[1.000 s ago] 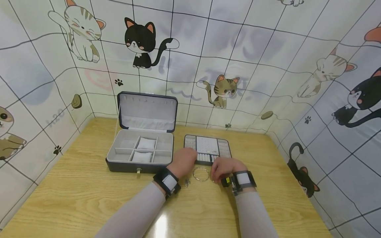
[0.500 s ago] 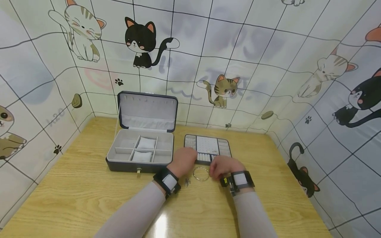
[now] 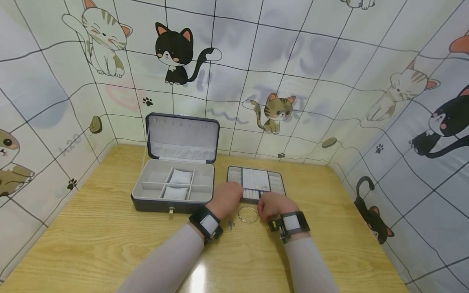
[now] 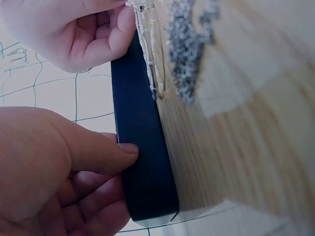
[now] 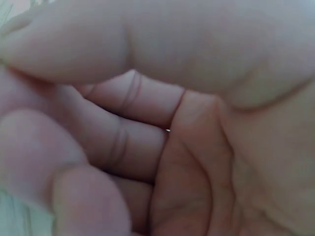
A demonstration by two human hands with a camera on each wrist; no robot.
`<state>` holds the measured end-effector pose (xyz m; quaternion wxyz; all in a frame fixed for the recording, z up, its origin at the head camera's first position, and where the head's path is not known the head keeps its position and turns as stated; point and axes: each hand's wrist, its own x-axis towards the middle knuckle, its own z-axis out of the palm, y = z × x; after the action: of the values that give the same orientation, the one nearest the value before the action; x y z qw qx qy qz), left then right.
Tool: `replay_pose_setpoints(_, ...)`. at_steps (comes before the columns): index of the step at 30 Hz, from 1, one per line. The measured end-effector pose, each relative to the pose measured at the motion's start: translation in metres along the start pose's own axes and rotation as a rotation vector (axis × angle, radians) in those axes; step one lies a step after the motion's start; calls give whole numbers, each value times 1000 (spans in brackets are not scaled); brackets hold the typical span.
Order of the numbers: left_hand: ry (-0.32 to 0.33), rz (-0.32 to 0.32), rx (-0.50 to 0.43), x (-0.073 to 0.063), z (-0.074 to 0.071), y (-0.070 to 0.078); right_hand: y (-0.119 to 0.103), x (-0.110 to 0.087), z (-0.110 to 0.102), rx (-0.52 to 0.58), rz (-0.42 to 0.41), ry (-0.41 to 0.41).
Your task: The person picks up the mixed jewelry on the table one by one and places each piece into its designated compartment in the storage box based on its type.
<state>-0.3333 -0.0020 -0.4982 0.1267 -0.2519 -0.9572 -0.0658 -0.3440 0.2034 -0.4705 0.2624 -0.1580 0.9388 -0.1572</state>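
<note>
A shallow dark-sided jewelry tray [image 3: 250, 200], with pale compartments and ring rolls, lies on the table. My left hand [image 3: 226, 199] holds its near left corner; in the left wrist view, the thumb [image 4: 129, 148] presses the dark side wall. My right hand [image 3: 274, 204] is at the near right of the tray, its fingers curled. The thumb [image 5: 64, 46] meets the forefinger in the right wrist view; whether something small sits between the tips is hidden. A gold bangle [image 3: 239, 215] lies between the hands. A silver chain [image 4: 184, 59] lies close by it.
To the left stands an open jewelry box [image 3: 154, 206], its lid [image 3: 182, 140] raised. Two white cushions [image 3: 181, 176] sit in its divided compartments. A cloth with printed cats [image 3: 227, 85] hangs behind the wooden table [image 3: 91, 228].
My right hand has shifted slightly left and its wrist has turned; its fingertips now show less. My left hand, the tray and the bangle stay in place.
</note>
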Motion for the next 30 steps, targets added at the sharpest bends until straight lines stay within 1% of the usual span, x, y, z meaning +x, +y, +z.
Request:
replay_pose_setpoints(3, 4, -1, 5, -1, 0, 0, 2, 0, -1, 13, -38, -23)
replay_pose_setpoints(7, 7, -5, 11, -1, 0, 1, 11, 1, -3, 62, -119, -59)
replay_pose_setpoints(10, 6, -5, 13, 0, -1, 1, 17, 2, -6, 129, -163, -81)
replay_pose_setpoints(16, -3, -2, 5, 1, 2, 0, 23, 2, -9, 264, -211, -112)
replay_pose_setpoints(23, -19, -1, -3, 1, 0, 0, 25, 1, -13, 369, -283, -94)
replay_pose_setpoints(27, -8, 4, 4, 0, -1, 0, 23, -2, -15, 458, -303, -70)
replay_pose_setpoints(30, -9, 3, 9, 0, -1, 0, 21, -3, -16, 502, -313, -45)
